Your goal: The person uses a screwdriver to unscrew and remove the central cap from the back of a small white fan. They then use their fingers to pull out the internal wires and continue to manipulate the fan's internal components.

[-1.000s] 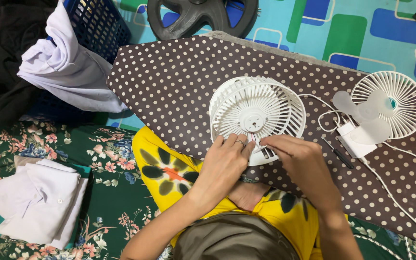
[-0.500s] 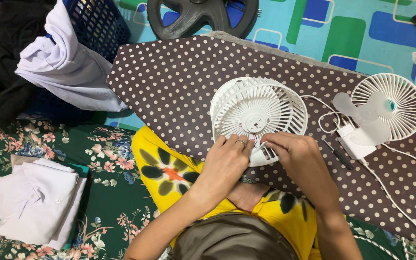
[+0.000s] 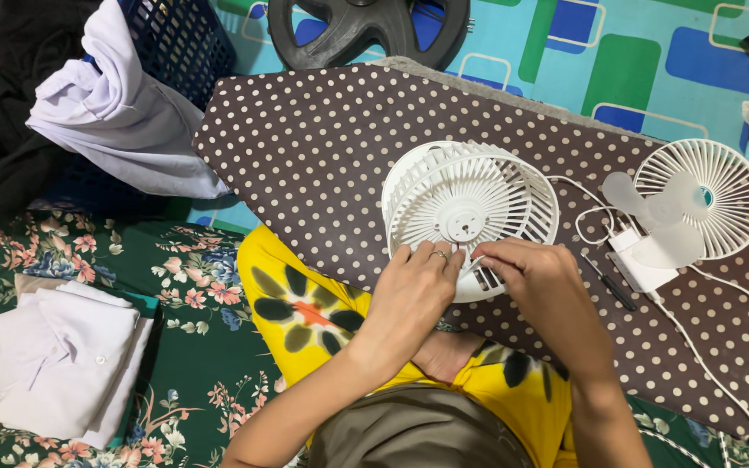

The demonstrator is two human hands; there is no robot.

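Both hands (image 3: 470,282) together, fingertips pressed on white fan grille (image 3: 465,208) lower rim; rim part hidden, grip unclear.

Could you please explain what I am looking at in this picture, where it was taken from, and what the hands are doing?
The picture comes from a camera worn on a person's head, looking down at their own lap and hands. A brown ironing board with white polka dots lies across their legs. On it sits a round white plastic fan grille. The left hand and right hand both grip its near edge. To the right lie a white fan body with pale blades, its white cable and a thin dark tool. Folded white shirts rest on the floral floor covering.
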